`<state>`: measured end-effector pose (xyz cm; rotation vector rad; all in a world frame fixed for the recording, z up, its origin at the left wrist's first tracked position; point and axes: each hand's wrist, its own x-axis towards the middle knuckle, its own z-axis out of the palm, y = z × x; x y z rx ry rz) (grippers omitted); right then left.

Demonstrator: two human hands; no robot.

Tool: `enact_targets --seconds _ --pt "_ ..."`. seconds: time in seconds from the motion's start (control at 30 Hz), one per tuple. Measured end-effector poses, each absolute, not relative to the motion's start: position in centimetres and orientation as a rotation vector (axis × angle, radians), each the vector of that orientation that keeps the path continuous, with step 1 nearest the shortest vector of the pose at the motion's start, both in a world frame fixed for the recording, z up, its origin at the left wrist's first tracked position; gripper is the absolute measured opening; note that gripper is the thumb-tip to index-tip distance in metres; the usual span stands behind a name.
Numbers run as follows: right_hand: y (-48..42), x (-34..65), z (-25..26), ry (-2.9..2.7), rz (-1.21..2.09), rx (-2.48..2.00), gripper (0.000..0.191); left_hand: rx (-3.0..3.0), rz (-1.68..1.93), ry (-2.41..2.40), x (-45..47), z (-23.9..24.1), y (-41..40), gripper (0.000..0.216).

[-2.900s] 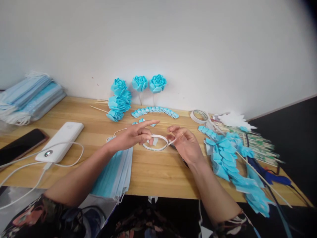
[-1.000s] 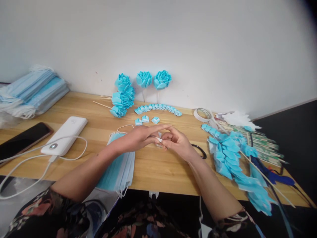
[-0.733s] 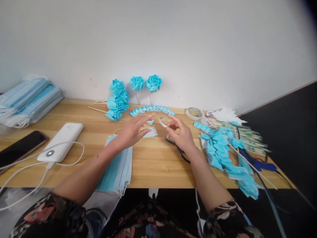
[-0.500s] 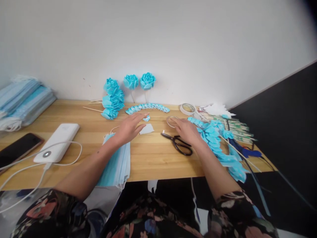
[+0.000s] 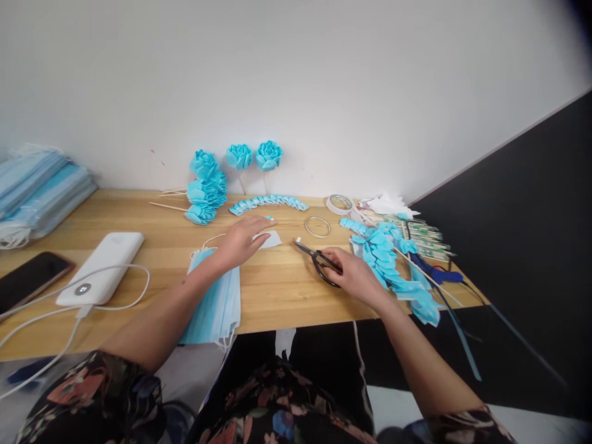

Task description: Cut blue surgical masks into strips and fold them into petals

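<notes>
My right hand [image 5: 352, 271] is at the black-handled scissors [image 5: 319, 259], its fingers closed around the handle loops while the blades point away to the left. My left hand [image 5: 241, 239] hovers low over the table with fingers stretched and thumb apart. Beside its thumb lies a small white rectangular piece [image 5: 272, 239], and a bit of blue material [image 5: 270, 217] peeks out beyond its fingertips. Beneath the left wrist and forearm are pleated blue face masks [image 5: 217, 302]. A thin ring [image 5: 317, 226] rests past the scissors' tips.
Blue handmade flowers [image 5: 203, 188] lie at the back left; two upright ones [image 5: 269, 155] stand by the wall. A curved row of blue petals [image 5: 268, 202], tape [image 5: 339, 203], petal strips [image 5: 382, 253], a glue gun [image 5: 437, 271], a power bank [image 5: 104, 268], a phone [image 5: 34, 277] and stacked masks [image 5: 41, 191] surround the hands.
My right hand has drawn back from the ring toward me and taken hold of the scissors' handles. The left hand has stayed nearly in place. The view has shifted slightly.
</notes>
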<state>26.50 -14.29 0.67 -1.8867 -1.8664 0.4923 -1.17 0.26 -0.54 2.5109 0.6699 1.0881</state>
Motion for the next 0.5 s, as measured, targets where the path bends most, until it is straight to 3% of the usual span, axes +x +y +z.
enact_targets --seconds 0.13,0.23,0.37,0.5 --pt "-14.6 25.6 1.9 -1.321 1.23 -1.484 0.04 2.508 1.07 0.657 -1.0 -0.7 0.1 0.032" --pt "-14.8 24.7 2.2 -1.007 1.524 -1.207 0.034 2.533 1.039 0.662 -1.0 -0.9 0.3 0.032" --pt "-14.8 24.8 1.3 -0.712 1.616 -1.082 0.045 2.553 0.99 0.682 -1.1 -1.2 0.6 0.032" --pt "-14.5 25.9 0.9 -0.745 1.482 -1.246 0.038 2.551 0.988 0.733 -1.3 -1.4 1.1 0.032"
